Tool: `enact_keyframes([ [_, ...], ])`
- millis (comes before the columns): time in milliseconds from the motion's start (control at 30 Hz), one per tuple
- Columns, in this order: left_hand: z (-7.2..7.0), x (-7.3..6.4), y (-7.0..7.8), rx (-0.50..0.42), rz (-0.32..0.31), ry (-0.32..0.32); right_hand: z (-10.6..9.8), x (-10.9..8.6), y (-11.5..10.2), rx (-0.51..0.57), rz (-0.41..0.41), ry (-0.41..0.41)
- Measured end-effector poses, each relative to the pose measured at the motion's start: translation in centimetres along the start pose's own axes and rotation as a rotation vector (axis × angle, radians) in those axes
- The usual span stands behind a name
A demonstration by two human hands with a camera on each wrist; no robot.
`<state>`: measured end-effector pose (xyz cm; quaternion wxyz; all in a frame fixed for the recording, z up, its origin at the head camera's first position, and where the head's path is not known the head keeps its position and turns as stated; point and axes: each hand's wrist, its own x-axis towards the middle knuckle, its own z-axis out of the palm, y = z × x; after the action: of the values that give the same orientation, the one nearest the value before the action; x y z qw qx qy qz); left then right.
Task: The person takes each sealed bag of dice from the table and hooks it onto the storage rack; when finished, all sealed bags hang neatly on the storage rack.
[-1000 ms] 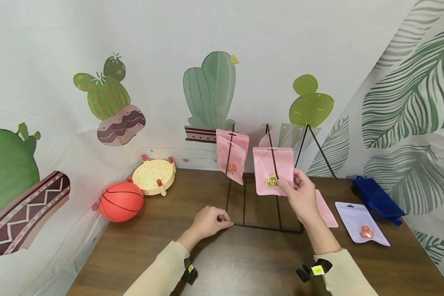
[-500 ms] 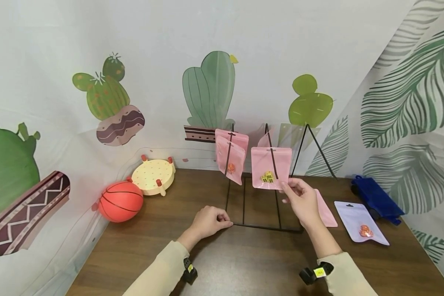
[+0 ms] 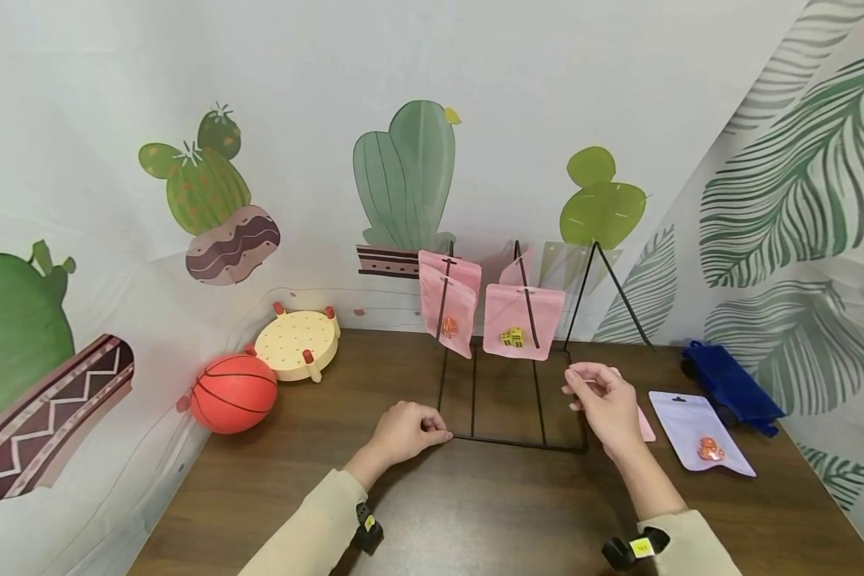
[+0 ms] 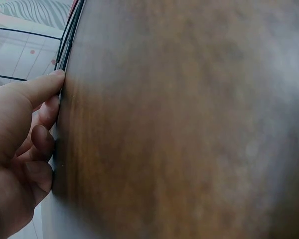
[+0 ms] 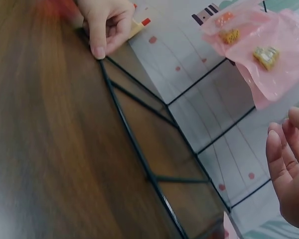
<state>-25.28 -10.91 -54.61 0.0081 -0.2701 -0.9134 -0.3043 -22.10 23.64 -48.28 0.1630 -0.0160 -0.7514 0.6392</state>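
Observation:
A black wire rack (image 3: 510, 442) stands on the table, its hooks slanting forward. My left hand (image 3: 410, 432) pinches its front left corner between thumb and curled fingers; the left wrist view has the thumb (image 4: 45, 87) against the wire. From the middle hook hangs a pink zip bag (image 3: 524, 308) with yellow dice (image 3: 513, 337) inside, and another pink bag is behind it. Pink bags (image 3: 450, 296) also hang on the left hook, orange dice showing in the front one. My right hand (image 3: 605, 404) is off the bags, fingers loosely bent with nothing between them, right of the rack.
Partly behind my right hand lies a pink bag (image 3: 646, 426). To its right are a lilac bag (image 3: 694, 424) with orange dice and a blue toy cart (image 3: 736, 390). A red ball (image 3: 234, 394) and a yellow disc with red-tipped pegs (image 3: 298, 342) sit at left.
My right hand has let go of the pink bag with yellow dice and drawn back to the right and down. The bag now hangs freely. My left hand stays in place.

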Motion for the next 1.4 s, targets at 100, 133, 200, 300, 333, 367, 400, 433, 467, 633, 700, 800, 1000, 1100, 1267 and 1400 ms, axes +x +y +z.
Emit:
enact_keyframes([
  [100,0.0,0.0,0.0,0.008,-0.007,-0.006,-0.9,-0.3,0.5,-0.008,0.007,0.013],
  [133,0.1,0.0,0.0,0.009,-0.007,-0.007,-1.2,-0.4,0.6,-0.008,0.007,0.023],
  [200,0.1,0.0,-0.1,0.007,-0.009,-0.008,-1.9,-0.5,1.0,-0.019,0.007,0.047],
  [300,0.1,0.0,0.0,0.000,-0.012,-0.011,-2.9,-0.7,1.5,-0.064,0.007,0.084],
  [333,0.1,0.0,0.0,0.000,-0.013,-0.012,-3.3,-0.8,1.6,-0.081,0.014,0.095],
  [367,0.1,0.0,0.0,-0.002,-0.015,-0.013,-3.7,-0.8,1.8,-0.114,0.015,0.107],
  [400,0.1,0.0,0.0,-0.004,-0.016,-0.014,-4.1,-0.9,1.9,-0.151,0.021,0.121],
  [433,0.1,0.0,0.0,-0.005,-0.016,-0.015,-4.4,-1.0,2.0,-0.184,0.025,0.133],
  [467,0.1,0.0,0.0,-0.008,-0.015,-0.015,-4.8,-1.1,2.2,-0.216,0.031,0.143],
  [633,0.1,0.0,0.0,-0.020,-0.015,-0.019,-6.5,-1.3,3.1,-0.386,0.060,0.165],
  [700,0.1,0.0,0.0,-0.021,-0.014,-0.019,-7.1,-1.3,3.4,-0.449,0.062,0.149],
  [800,0.1,0.0,0.0,-0.018,-0.012,-0.017,-7.7,-1.3,4.0,-0.555,0.065,0.102],
  [1000,0.0,0.0,0.0,-0.017,-0.017,-0.017,-7.9,-1.1,4.9,-0.663,0.121,-0.020],
  [1100,0.1,0.0,0.0,-0.013,-0.019,-0.016,-7.6,-0.9,5.2,-0.710,0.147,-0.059],
  [1267,0.0,0.0,0.0,-0.006,-0.018,-0.013,-7.2,-0.3,5.3,-0.784,0.168,-0.090],
  [1400,0.1,0.0,0.0,-0.007,-0.018,-0.014,-7.2,0.1,5.5,-0.805,0.178,-0.104],
])
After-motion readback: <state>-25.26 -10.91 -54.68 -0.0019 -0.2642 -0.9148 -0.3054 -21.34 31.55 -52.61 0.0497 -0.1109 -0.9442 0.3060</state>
